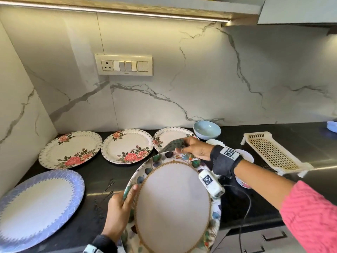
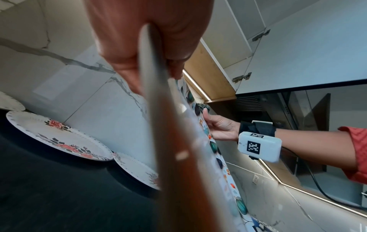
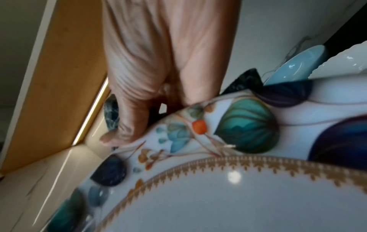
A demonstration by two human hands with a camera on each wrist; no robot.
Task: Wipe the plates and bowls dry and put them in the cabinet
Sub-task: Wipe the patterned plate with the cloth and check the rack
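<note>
I hold a large leaf-patterned plate [image 1: 173, 203] tilted above the counter's front edge. My left hand [image 1: 120, 212] grips its left rim, thumb on the face; the left wrist view shows that rim [image 2: 158, 109] edge-on between thumb and fingers. My right hand [image 1: 193, 147] holds a dark green cloth [image 1: 174, 144] against the plate's far rim, where the cloth [image 3: 112, 113] is bunched behind the fingers [image 3: 127, 122] over the plate [image 3: 218, 196]. Three rose-patterned plates [image 1: 72, 149] [image 1: 127, 146] [image 1: 171, 136] lie along the wall. A blue-rimmed plate [image 1: 36, 207] lies at the front left.
A pale blue bowl [image 1: 207, 129] stands by the marble backsplash, with white bowls partly hidden behind my right wrist [image 1: 244, 155]. A cream plastic drying rack [image 1: 271, 152] sits to the right on the black counter [image 1: 102, 172]. The overhead cabinet [image 2: 298, 55] hangs above.
</note>
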